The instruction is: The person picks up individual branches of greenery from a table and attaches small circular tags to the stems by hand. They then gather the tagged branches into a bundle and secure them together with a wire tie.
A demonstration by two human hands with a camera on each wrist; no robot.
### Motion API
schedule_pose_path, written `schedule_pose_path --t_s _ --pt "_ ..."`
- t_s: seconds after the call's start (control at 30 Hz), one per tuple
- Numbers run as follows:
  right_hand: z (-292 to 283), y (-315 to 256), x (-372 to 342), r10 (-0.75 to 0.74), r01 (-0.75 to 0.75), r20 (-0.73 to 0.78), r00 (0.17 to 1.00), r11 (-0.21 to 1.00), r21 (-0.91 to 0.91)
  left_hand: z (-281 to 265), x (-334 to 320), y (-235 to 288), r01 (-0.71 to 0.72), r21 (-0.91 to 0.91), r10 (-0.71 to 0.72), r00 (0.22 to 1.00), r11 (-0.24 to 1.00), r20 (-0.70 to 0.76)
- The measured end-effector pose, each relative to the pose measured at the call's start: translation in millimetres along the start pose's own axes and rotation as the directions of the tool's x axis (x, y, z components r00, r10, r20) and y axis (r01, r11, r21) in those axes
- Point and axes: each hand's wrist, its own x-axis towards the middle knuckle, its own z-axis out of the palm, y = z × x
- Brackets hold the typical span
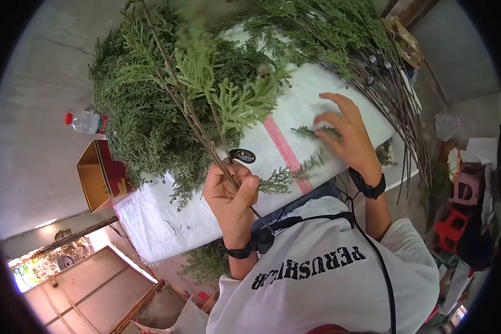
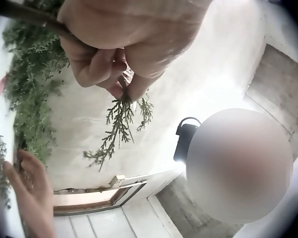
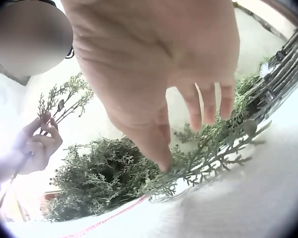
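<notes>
My left hand (image 1: pixel 231 197) grips brown stems (image 1: pixel 192 114) with green foliage at their upper end; a black oval tag (image 1: pixel 242 156) hangs beside the fingers. In the left wrist view, a small green sprig (image 2: pixel 120 121) hangs from the fingertips of that hand (image 2: pixel 134 39). My right hand (image 1: pixel 350 136) is over the white woven surface (image 1: pixel 328 83), fingers spread and slightly bent, near a small loose sprig (image 1: pixel 303 131). The right wrist view shows this hand (image 3: pixel 159 64) with its thumb tip at a green sprig (image 3: pixel 203 161); whether they touch, I cannot tell.
A large heap of green branches (image 1: pixel 145 111) covers the left of the surface. More branches with bundled stems (image 1: pixel 395 100) lie at the upper right. Left of the heap are a bottle (image 1: pixel 86 122) and a red-and-gold box (image 1: pixel 97 175); red stools (image 1: pixel 451 228) stand far right.
</notes>
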Motion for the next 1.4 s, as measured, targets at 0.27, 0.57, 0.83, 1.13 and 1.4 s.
schedule_pose_path --t_s 0.27,0.57,0.83,1.13,1.4 --pt "31 -4 16 -0.181 0.182 0.042 0.983 0.983 -0.025 -1 -1 -8 0.06 -0.193 -0.051 0.997 0.979 0.051" --pt "-24 -73 22 -0.182 0.185 -0.061 0.981 0.818 0.545 12 -18 -8 -0.085 -0.177 0.109 0.985 0.981 0.131" --pt "-26 -72 20 -0.33 0.247 0.051 0.943 0.793 0.557 11 -22 -7 -0.051 -0.233 0.088 0.984 0.971 0.154" --pt "-30 -86 26 -0.259 0.195 0.067 0.964 0.853 0.484 12 -19 2 -0.007 -0.212 0.047 0.982 0.977 0.184" --pt "-35 -78 24 -0.295 0.258 0.041 0.955 0.888 0.382 11 -17 4 0.025 -0.208 0.016 0.98 0.978 0.196"
